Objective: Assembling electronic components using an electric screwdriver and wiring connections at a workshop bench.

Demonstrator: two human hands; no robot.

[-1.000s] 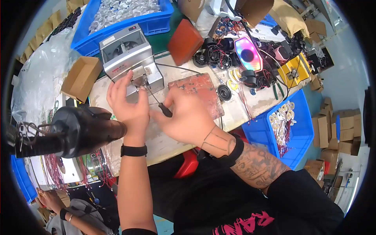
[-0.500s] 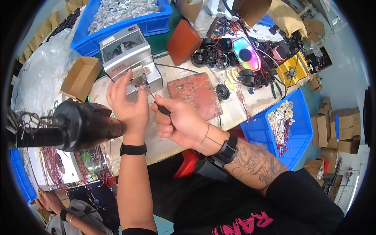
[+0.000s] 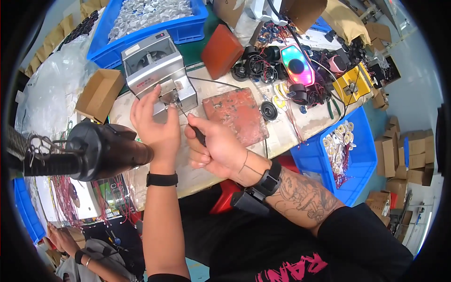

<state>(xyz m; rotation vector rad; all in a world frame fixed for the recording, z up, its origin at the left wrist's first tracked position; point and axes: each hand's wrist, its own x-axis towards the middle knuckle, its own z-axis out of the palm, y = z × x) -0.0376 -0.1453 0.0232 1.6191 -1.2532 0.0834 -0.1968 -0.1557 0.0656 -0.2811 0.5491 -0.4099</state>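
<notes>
A grey metal bench machine (image 3: 152,63) with an open-topped round housing stands on the worktable. My right hand (image 3: 218,145) is closed round the dark handle of a screwdriver (image 3: 197,134). Its thin shaft slants up and left to the small metal head (image 3: 169,97) on the machine's front. My left hand (image 3: 157,127) lies against the front of the machine beside that head, its fingers stretched out and the thumb apart. Whether its fingertips press on a part there is hard to see. A worn red square plate (image 3: 237,115) lies on the table just right of the machine.
A black cylindrical tool body (image 3: 101,150) juts in at the left near my left forearm. An open cardboard box (image 3: 98,96) sits left of the machine. Speakers (image 3: 256,66) and a lit speaker panel (image 3: 297,66) crowd the right, above a blue bin (image 3: 359,155). Another person's hand (image 3: 63,239) shows lower left.
The whole view has shifted slightly. Both hands keep nearly the same place at the machine, and the screwdriver stays at its front head. The panel's lights have changed colour.
</notes>
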